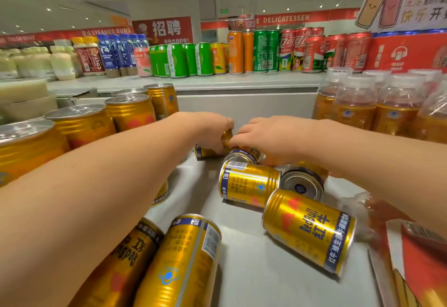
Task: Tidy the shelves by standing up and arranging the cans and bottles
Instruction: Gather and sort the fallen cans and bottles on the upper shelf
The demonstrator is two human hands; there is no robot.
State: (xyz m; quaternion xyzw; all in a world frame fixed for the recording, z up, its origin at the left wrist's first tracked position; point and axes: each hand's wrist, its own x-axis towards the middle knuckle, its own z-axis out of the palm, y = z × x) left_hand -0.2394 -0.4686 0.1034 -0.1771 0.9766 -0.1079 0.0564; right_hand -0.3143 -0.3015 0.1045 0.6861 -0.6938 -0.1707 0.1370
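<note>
Several gold Red Bull cans lie tipped over on the grey shelf (246,270). My left hand (208,128) reaches to the back and curls round a lying gold can (205,152). Beside it, my right hand (271,137) grips another lying gold can (244,155), fingers over its top. Nearer to me lie a can with a barcode (249,184), a can with its base facing me (302,183), a can labelled RedBull (309,231), and two cans at the bottom (183,263).
Upright gold cans (82,125) stand in a row at the left. Wrapped amber bottles (358,106) stand at the right, and one bottle (377,212) lies under my right forearm. The higher back shelf (217,80) holds green, orange and red cans and bottles.
</note>
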